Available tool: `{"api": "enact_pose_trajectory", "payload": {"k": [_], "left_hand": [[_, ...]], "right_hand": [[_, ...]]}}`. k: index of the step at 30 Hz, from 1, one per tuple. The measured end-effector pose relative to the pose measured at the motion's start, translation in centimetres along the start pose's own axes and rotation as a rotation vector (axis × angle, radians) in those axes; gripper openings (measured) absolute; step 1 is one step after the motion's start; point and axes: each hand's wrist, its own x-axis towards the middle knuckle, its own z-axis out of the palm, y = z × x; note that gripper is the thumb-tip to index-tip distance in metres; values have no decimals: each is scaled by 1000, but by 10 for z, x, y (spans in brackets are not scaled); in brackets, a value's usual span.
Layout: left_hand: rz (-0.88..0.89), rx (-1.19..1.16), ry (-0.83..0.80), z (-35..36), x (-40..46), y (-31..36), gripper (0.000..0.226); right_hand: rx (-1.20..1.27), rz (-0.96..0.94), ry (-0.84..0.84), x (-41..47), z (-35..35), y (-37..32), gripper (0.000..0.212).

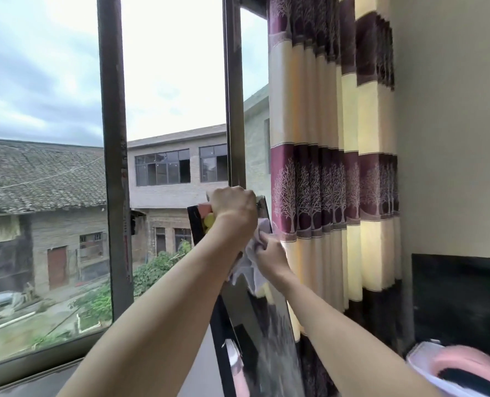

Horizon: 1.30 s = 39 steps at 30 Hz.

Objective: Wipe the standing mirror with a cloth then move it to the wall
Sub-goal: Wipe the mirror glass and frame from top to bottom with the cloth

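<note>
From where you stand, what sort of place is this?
Probably an upstairs room in a home: a patterned curtain hangs beside a big window overlooking tiled roofs, and a standing mirror leans here.

You face a large window with dark upright frame bars, bright overcast sky beyond. Outside stand a grey-tiled roof, a brick building with dark panes, and green shrubs. To your right hangs a curtain banded in cream and maroon with pale tree prints, beside a plain cream wall.
</note>
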Motion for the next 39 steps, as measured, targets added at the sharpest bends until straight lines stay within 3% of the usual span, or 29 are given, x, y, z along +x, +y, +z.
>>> {"api": "enact_pose_trajectory", "payload": {"k": [5,8,11,14,19,21,24,26,28,29,33,39], "left_hand": [[-21,-126,-23,4,15,-3,23],[-76,-244,-32,3,26,-6,25],[-122,-323,-82,4,35,-6,25],[-163,-348,-128,8,42,-2,28],[-109,-208,-107,15,48,7,30],[-50,-146,-111,19,50,10,29],[-50,-110,-144,22,53,9,27],[-43,-68,-131,23,54,11,29],[-8,5,-104,23,51,16,31],[19,50,-102,26,50,19,30],[72,158,-61,32,46,22,27],[141,240,-30,36,44,26,28]], "right_hand": [[-4,282,-119,-6,5,54,20],[-78,371,-79,-3,-8,67,20],[-93,269,35,11,-22,48,35],[-106,120,108,29,-30,20,35],[-109,-31,40,50,-12,9,30],[-64,-23,-35,49,-2,20,30],[-41,166,-106,41,0,45,22],[-95,271,-124,42,-5,63,24],[-134,309,-95,47,-11,65,11],[-138,296,-58,50,-15,60,7],[-103,71,68,67,-30,30,34],[-124,10,-147,78,-14,37,43]]}}
